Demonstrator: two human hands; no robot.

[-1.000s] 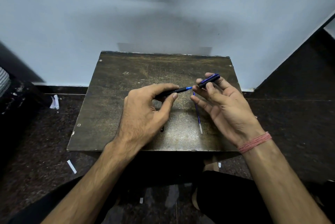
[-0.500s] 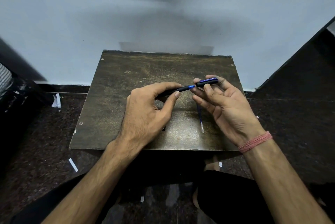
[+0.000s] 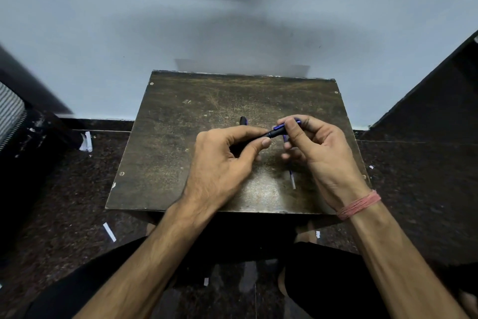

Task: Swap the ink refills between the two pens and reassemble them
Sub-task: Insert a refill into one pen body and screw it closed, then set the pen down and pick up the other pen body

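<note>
The left hand [image 3: 219,163] pinches the dark front section of the pen [image 3: 275,133] between thumb and forefinger, and the right hand [image 3: 318,148] grips the pen's blue rear section with curled fingertips; the two sections meet between the hands, held above the small dark table [image 3: 181,143]. A loose ink refill [image 3: 291,179] lies on the table under the right hand, and a second pen part [image 3: 243,120] lies just beyond the left hand

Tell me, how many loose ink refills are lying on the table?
1. A refill lies on the table, partly under the right hand. Another may be hidden inside the pen both hands hold.
</note>
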